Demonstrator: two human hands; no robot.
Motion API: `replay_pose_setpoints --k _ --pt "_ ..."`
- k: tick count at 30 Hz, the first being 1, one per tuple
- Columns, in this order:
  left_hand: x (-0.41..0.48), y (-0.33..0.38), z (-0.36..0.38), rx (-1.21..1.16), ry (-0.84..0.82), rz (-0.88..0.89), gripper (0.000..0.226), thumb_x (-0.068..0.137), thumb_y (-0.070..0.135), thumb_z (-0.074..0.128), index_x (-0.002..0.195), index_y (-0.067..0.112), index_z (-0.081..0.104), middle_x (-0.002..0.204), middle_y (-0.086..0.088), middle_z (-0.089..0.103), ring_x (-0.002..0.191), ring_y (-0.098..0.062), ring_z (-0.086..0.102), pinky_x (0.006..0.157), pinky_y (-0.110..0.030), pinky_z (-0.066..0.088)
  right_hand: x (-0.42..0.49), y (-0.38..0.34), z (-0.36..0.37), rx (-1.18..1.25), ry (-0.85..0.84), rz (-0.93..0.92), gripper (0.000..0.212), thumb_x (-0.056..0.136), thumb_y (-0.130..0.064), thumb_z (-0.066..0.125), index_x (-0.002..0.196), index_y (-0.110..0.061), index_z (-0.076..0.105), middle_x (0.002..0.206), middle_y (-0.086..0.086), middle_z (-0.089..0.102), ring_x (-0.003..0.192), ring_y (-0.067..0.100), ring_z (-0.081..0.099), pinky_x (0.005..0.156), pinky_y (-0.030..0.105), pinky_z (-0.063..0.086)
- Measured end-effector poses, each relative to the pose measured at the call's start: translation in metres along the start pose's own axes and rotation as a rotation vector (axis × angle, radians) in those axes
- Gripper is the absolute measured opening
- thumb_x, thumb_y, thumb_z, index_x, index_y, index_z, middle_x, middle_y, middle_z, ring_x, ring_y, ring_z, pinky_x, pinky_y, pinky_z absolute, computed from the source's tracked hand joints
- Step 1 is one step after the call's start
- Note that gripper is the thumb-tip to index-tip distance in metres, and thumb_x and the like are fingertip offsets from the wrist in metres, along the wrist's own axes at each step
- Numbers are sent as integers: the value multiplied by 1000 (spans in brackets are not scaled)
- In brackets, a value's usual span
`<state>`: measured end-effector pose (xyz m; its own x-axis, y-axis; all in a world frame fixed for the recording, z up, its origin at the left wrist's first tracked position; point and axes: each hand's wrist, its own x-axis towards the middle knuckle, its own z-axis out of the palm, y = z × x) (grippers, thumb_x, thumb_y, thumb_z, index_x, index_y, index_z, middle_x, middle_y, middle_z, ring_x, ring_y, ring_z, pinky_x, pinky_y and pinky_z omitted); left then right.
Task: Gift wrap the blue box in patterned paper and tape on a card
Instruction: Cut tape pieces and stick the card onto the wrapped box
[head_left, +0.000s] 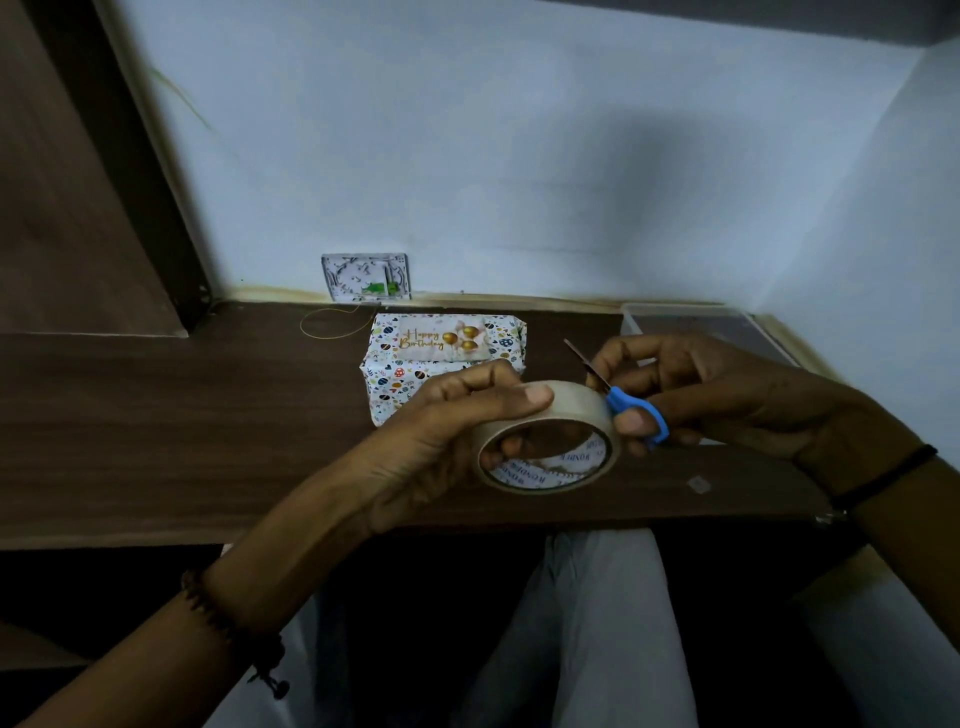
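Seated at a dark wooden table (208, 415), looking down on both hands, held close together just above the near edge.

In the left hand (431, 431): a roll of clear tape (576, 408), gripped firmly, thumb laid flat along the top of the roll, fingertips curled in through the core.

In the right hand (727, 400): small scissors (618, 400), thumb through the blue handle loop, remaining fingers curled round, blades together as far as can be seen and pointing to eleven o'clock. Blue handle right against the roll at its two o'clock edge.

At twelve o'clock from the left hand, just beyond the knuckles: the box (415, 374), lying flat on the table and fully covered in white patterned paper (387, 387), its near edge hidden behind the fingers. On its top face, a "Happy Birthday" card (441, 340) with gold balloons (whether taped down, impossible to tell).

At eleven o'clock from the box, a white wall plate (366, 278) at the foot of the pale wall. At ten o'clock, a loop of yellow thread (332, 325) on the table. At one o'clock from the right hand, a clear flat sheet (701, 327) in the corner. At five o'clock from the roll, a small scrap of tape (698, 484) stuck to the tabletop.

Bead bracelet (234, 623) on the left wrist, black band (883, 473) on the right.
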<state>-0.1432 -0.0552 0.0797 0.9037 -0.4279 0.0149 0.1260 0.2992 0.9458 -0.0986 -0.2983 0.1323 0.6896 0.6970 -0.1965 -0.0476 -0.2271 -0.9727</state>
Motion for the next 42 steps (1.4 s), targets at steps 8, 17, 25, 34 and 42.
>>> replay_pose_setpoints --k 8,17,25,34,42 --pt "-4 11 3 268 22 -8 45 80 31 74 72 -8 54 56 -11 54 47 -14 48 48 -19 41 4 -9 13 -81 17 -39 31 76 0 71 103 -6 59 73 10 68 57 13 56 42 15 38" --pt "-3 10 6 439 -9 -42 31 87 25 72 75 -4 69 61 -10 65 54 -17 57 57 -24 48 8 -11 23 -233 27 39 32 73 -9 76 101 -13 60 100 17 75 80 28 63 51 22 41" --pt "-10 3 -3 275 -110 -86 18 91 18 64 92 4 76 82 -10 72 70 -16 62 70 -24 51 6 -11 18 -200 29 42 29 71 -6 77 94 -18 65 99 26 71 75 28 55 46 18 41" --pt "2 2 10 257 53 -210 25 85 19 61 64 11 71 70 -25 66 56 -25 61 58 -27 49 8 -12 23 -272 26 60 32 74 -2 76 100 -10 61 91 17 75 68 18 64 52 20 42" --pt "12 -3 18 276 222 -257 10 47 21 61 47 12 60 55 -20 60 51 -27 53 55 -29 41 11 -8 24 -245 65 28 31 74 4 75 97 -8 59 84 16 74 54 10 59 44 16 41"
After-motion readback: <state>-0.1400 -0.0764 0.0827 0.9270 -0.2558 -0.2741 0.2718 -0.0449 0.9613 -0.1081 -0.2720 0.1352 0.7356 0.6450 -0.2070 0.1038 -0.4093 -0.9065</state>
